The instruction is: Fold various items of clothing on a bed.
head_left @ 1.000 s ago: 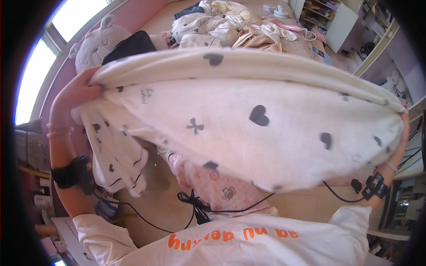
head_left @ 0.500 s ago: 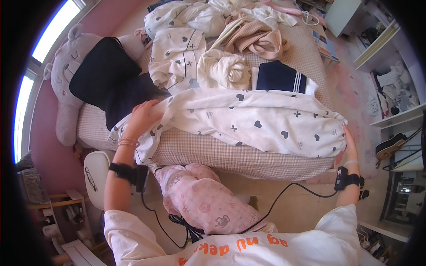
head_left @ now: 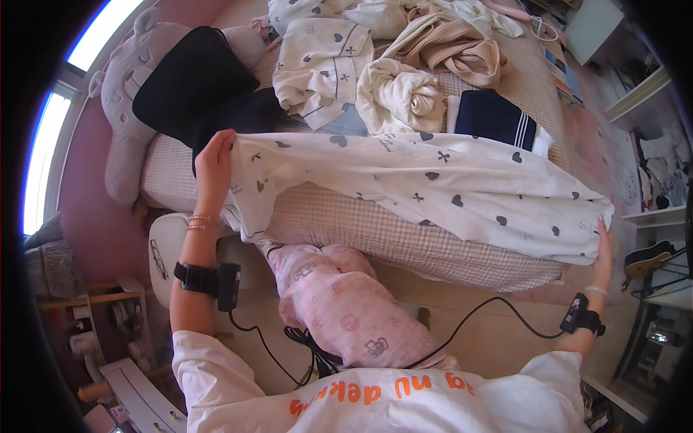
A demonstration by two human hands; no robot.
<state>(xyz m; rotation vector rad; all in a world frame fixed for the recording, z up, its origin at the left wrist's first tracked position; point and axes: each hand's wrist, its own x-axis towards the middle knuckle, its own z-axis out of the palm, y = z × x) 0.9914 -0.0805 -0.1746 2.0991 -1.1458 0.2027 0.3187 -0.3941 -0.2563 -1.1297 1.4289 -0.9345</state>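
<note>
Stretched across the near edge of the bed is a pair of white pajama pants [head_left: 404, 169] printed with dark hearts and clubs. At its left end, my left hand [head_left: 216, 155] is closed on the cloth, lifting that edge, with a loose part hanging below. My right hand [head_left: 603, 242] grips the far right end, fingers folded round the hem. Just behind the pants lie a matching pajama top [head_left: 325, 68], a rolled cream garment [head_left: 404, 97] and a folded navy piece with white stripes [head_left: 494, 119].
The checked bed [head_left: 346, 224] carries a black cushion-like item [head_left: 195, 79] and a beige knit garment [head_left: 462, 50]. A large plush toy [head_left: 126, 94] leans at the left. A white chair [head_left: 170, 249] stands below it; shelves [head_left: 657, 216] line the right. Cables run from both wrists.
My left hand has risen, drawing the left end of the pants up with it. My right hand has moved outward to the right, and the cloth is pulled longer. The view has shifted slightly.
</note>
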